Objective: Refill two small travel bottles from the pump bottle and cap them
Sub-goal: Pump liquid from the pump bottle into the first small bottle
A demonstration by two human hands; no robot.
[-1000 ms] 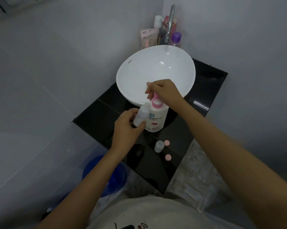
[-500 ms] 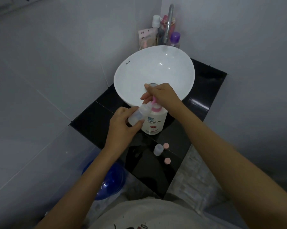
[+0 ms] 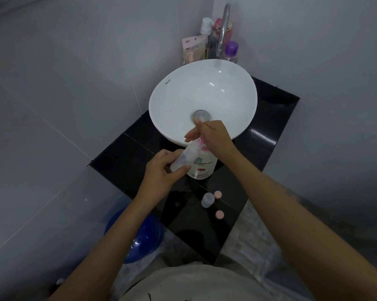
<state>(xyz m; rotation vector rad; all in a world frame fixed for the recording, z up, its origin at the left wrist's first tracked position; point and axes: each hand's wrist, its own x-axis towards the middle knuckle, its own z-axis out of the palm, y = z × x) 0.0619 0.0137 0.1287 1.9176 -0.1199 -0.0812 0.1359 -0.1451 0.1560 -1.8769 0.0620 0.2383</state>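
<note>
I see left hand (image 3: 161,168) clamped round translucent travel bottle (image 3: 186,156), tilted against white pump bottle (image 3: 201,165); right hand (image 3: 213,135) closed over its pink pump.

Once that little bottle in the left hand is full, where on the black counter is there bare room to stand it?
The near end of the black counter, below the second travel bottle and pink caps, is bare. So is the left corner beside the basin. It is crowded around the pump bottle.

Left hand (image 3: 161,170) tilting travel bottle (image 3: 184,157) under pump bottle (image 3: 202,165) spout, right hand (image 3: 213,135) atop pump.
</note>
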